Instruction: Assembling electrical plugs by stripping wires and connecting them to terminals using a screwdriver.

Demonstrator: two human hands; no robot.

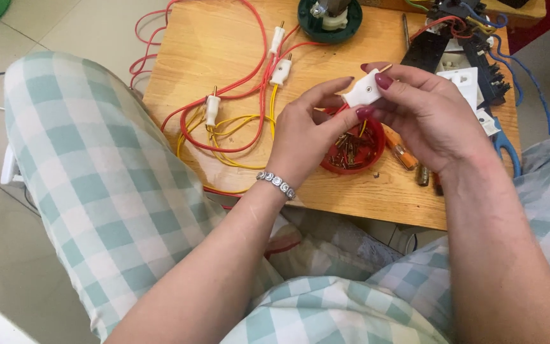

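Both my hands meet over a low wooden table (224,38). Between them is a white two-pin plug (363,91) with brass pins pointing away to the upper right. My right hand (428,114) pinches the plug between thumb and fingers. My left hand (307,130), with a bracelet on the wrist, touches the plug's near end with its fingertips. Directly below the hands sits a small red bowl (359,159) holding several brass screws and pins.
Three more white plugs (281,71) on red and yellow wires (237,127) lie at the table's left. A green round part (330,19) stands at the back. Black and white socket parts (466,64), blue-handled pliers (507,150) and a screwdriver (402,154) lie at right. My checked-trousered knees flank the table.
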